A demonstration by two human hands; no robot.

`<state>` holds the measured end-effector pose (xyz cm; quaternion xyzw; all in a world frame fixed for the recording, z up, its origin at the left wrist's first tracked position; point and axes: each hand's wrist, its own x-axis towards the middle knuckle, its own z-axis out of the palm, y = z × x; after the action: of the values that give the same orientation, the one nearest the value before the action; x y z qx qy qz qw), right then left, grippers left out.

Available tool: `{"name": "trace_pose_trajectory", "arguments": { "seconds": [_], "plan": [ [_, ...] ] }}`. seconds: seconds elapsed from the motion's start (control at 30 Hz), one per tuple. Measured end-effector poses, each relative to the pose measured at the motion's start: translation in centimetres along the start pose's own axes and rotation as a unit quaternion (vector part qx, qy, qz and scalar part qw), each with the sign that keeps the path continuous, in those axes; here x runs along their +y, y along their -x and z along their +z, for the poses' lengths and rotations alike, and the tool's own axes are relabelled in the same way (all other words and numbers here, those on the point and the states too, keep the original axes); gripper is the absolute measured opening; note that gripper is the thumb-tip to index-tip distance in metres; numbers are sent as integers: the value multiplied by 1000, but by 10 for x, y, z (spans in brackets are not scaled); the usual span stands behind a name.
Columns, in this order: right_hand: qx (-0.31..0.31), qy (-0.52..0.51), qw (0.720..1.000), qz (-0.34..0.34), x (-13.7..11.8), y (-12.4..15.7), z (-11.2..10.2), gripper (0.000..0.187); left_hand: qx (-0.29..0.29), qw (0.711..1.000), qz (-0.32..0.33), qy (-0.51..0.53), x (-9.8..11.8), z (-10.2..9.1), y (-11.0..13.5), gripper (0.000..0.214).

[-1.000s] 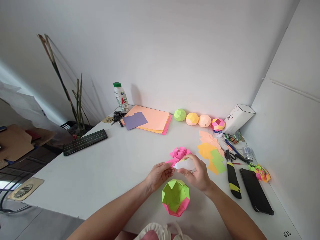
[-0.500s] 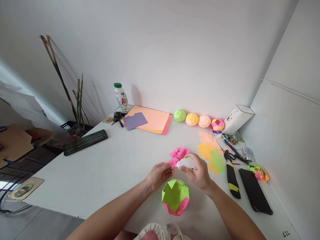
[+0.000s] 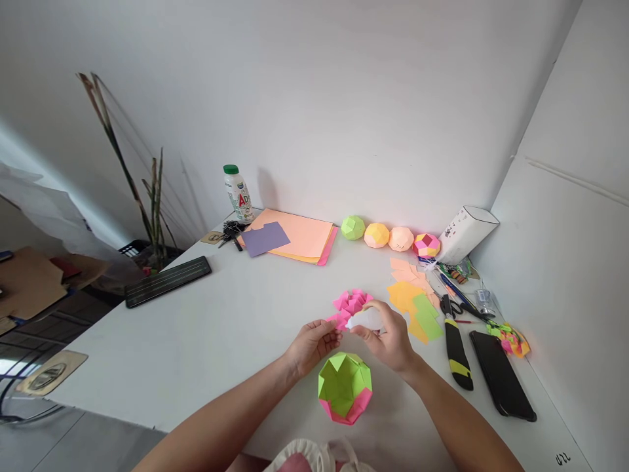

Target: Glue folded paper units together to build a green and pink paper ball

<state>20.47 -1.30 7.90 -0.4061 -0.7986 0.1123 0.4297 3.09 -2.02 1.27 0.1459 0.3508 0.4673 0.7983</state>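
My left hand (image 3: 309,344) pinches a small folded pink paper piece (image 3: 339,320) by its edge. My right hand (image 3: 388,339) is closed round a small white glue bottle (image 3: 364,320), whose tip points at that pink piece. Just behind both hands lies a heap of folded pink paper pieces (image 3: 352,301). In front of them, near the table's front edge, stands a half-built paper ball (image 3: 344,387), green inside with a pink lower rim, open at the top.
Loose orange, peach and green paper squares (image 3: 415,305) lie right of the hands, then a utility knife (image 3: 457,351), scissors (image 3: 449,305) and a black phone (image 3: 501,383). Several finished paper balls (image 3: 388,236) line the back wall. Paper sheets (image 3: 295,235), a bottle (image 3: 237,192) and a black bar (image 3: 167,280) sit left.
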Motion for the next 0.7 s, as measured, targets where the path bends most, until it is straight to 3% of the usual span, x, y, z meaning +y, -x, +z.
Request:
{"name": "trace_pose_trajectory", "arguments": {
  "seconds": [0.7],
  "plan": [
    [11, -18, 1000, -14, -2, 0, 3, 32, -3, 1000, -1, -8, 0, -2, 0, 17]
  ]
}}
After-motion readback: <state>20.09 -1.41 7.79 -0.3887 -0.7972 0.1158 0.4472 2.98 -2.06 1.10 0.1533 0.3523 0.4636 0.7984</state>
